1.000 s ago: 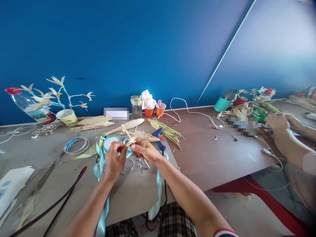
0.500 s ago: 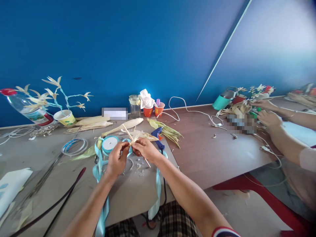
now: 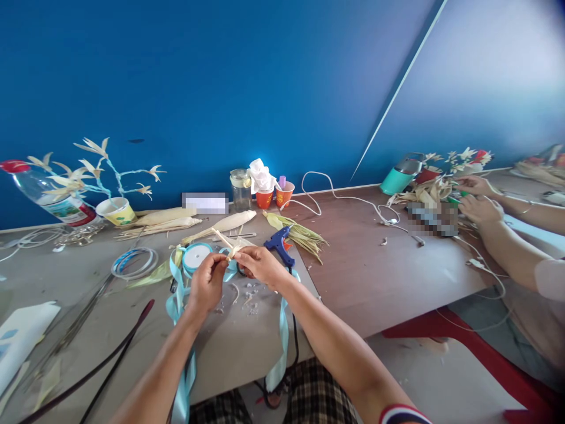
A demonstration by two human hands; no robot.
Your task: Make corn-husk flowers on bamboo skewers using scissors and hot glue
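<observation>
Both hands meet over the table at a strip of pale dried corn husk (image 3: 233, 245), partly folded between the fingers. My left hand (image 3: 207, 281) pinches its lower end. My right hand (image 3: 261, 266) is closed on its right side, with thumb and forefinger near the left fingertips. The fingers hide the middle of the strip. Behind my left hand lies a spool of light blue ribbon (image 3: 197, 257), its loose ribbon (image 3: 175, 300) trailing down to the front edge. A blue hot glue gun (image 3: 279, 240) lies just beyond my right hand.
Corn husks (image 3: 233, 221) and a green-tipped husk bundle (image 3: 302, 235) lie behind. A yellow pot (image 3: 115, 212) holds husk flowers beside a tilted bottle (image 3: 66, 206). Red paper cups (image 3: 264, 199) stand by the wall. At right, a co-worker's hands (image 3: 481, 207) handle husks.
The husk strip has turned between my fingers; its long end below my right hand no longer shows. My right hand has shifted slightly, and more of the glue gun is visible.
</observation>
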